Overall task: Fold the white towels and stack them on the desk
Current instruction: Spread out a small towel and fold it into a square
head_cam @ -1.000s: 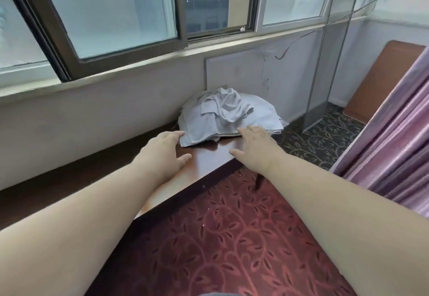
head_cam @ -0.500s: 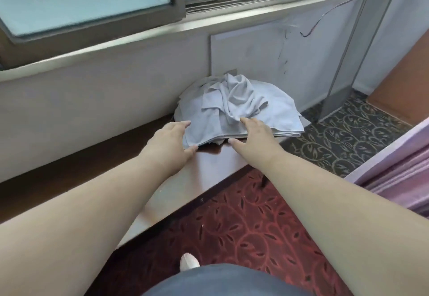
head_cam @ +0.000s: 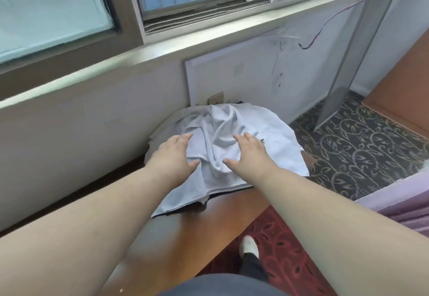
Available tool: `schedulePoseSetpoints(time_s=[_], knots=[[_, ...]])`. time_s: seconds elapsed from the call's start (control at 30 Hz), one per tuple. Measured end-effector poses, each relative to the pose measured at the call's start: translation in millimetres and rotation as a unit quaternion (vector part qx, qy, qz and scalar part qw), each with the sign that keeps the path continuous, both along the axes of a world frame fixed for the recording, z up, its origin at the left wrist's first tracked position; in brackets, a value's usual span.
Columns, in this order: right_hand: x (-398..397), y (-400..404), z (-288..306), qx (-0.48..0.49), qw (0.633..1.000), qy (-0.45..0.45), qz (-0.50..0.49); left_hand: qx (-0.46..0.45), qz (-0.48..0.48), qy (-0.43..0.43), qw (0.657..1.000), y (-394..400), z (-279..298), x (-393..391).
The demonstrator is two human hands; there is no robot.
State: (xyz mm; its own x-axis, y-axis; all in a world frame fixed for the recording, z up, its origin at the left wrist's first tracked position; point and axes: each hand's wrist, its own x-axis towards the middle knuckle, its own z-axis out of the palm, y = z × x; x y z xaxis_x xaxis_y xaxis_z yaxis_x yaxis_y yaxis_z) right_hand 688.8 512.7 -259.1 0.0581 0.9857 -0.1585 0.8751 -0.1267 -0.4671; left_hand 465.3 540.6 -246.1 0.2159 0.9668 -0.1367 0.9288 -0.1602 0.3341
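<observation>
A heap of white towels [head_cam: 276, 142] lies rumpled at the far end of the brown wooden desk [head_cam: 185, 233], against the wall under the window. One crumpled towel forms a ridge down the middle of the heap. My left hand [head_cam: 173, 156] lies palm down on the left side of the heap with fingers spread. On the right of the ridge my right hand [head_cam: 249, 154] rests flat as well, fingers straight. Neither hand grips any cloth.
A white wall with a window sill [head_cam: 162, 49] runs along the desk's far side. A white board [head_cam: 243, 79] leans behind the towels. Right of the desk are patterned carpet [head_cam: 362, 147], a grey panel [head_cam: 343, 86] and purple curtain [head_cam: 399, 205]. My foot [head_cam: 249, 247] stands on red carpet.
I have stepped closer to the desk. Both hands have moved forward from the bare desk edge onto the top of the towel heap.
</observation>
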Motion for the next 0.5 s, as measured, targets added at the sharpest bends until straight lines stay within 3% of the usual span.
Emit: schedulePoseSetpoints(time_s=[0.3,0.5], knots=[[51.2,164.9,-28.1,-0.060,0.992,0.005,0.112,-0.073,0.155,-0.007,0.985,103.9,-38.5,48.8],[60.2,224.4,-54.4,-0.132,0.976,-0.009,0.170,-0.108,0.170,0.020,0.979,133.9,-65.3,76.7]])
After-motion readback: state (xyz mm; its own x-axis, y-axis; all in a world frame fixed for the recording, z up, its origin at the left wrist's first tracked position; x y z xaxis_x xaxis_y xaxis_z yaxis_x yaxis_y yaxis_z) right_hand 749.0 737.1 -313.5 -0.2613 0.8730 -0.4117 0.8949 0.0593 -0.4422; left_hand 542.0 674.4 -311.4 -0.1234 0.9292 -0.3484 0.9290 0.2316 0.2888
